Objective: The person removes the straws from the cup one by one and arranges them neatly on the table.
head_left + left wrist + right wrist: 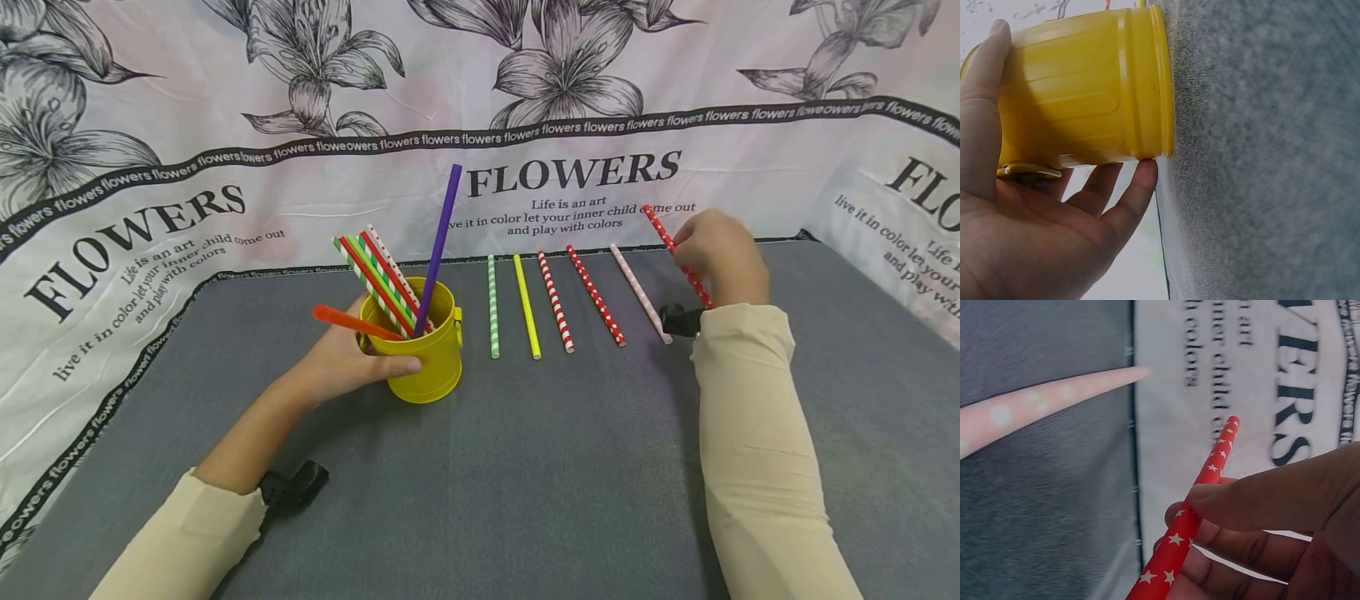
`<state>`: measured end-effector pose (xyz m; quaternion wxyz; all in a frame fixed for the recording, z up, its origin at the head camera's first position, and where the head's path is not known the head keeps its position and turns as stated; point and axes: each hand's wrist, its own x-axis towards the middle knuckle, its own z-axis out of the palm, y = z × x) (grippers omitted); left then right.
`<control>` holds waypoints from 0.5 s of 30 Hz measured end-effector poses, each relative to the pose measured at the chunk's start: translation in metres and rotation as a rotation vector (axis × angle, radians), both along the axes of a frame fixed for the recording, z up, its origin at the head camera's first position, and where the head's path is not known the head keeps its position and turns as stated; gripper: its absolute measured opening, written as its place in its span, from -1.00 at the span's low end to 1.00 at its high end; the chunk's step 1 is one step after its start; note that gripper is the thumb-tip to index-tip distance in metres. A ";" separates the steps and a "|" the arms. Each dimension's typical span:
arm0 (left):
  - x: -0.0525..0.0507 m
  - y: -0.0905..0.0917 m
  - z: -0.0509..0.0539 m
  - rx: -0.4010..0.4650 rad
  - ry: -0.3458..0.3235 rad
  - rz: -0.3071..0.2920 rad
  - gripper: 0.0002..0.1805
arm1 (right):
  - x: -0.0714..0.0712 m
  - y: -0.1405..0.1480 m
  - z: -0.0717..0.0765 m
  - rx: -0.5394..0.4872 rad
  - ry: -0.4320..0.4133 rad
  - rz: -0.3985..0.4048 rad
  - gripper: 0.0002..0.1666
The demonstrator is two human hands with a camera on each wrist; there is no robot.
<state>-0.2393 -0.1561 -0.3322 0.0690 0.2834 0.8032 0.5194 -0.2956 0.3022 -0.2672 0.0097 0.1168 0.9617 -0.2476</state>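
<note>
A ribbed yellow bucket point(427, 379) is steadied on the grey table point(487, 483) by the left hand point(341, 358), fingers half-curled round it, presumably against tipping. Near the far edge, a thin red white-starred straw point(1175, 539) is pinched in the right hand point(722, 254), beside 5 striped, plain or dotted straws point(555, 301), apparently spaced for separate gripping.
</note>
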 end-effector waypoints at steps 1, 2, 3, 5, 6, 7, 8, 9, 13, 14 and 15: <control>0.000 0.000 0.000 0.000 0.001 -0.001 -0.21 | -0.001 0.001 -0.003 -0.007 -0.013 -0.004 -0.65; 0.000 0.000 0.000 0.001 0.002 -0.003 -0.21 | -0.001 0.002 -0.005 -0.008 -0.017 -0.002 -0.65; 0.000 0.000 0.000 0.003 0.003 -0.005 -0.21 | -0.002 0.004 -0.008 -0.011 -0.023 0.001 -0.66; 0.000 0.000 0.000 0.006 0.003 -0.007 -0.21 | -0.004 0.006 -0.012 -0.016 -0.042 0.003 -0.67; 0.000 0.000 0.000 0.006 0.003 -0.007 -0.21 | -0.005 0.007 -0.014 -0.022 -0.057 0.005 -0.67; 0.000 0.000 0.000 0.008 0.003 -0.009 -0.21 | -0.007 0.009 -0.016 -0.027 -0.071 0.009 -0.67; 0.000 0.000 0.001 0.009 0.003 -0.009 -0.21 | -0.008 0.010 -0.018 -0.034 -0.089 0.008 -0.67; 0.000 0.000 0.001 0.009 0.003 -0.007 -0.21 | -0.010 0.011 -0.021 -0.041 -0.104 0.008 -0.67; -0.001 0.000 0.000 0.013 0.003 -0.016 -0.22 | -0.015 0.015 -0.029 -0.061 -0.158 -0.013 -0.64; -0.001 0.000 0.000 0.014 0.003 -0.018 -0.22 | -0.016 0.015 -0.030 -0.061 -0.167 -0.021 -0.64; -0.001 0.000 -0.001 0.015 0.002 -0.019 -0.22 | -0.016 0.015 -0.031 -0.059 -0.169 -0.027 -0.64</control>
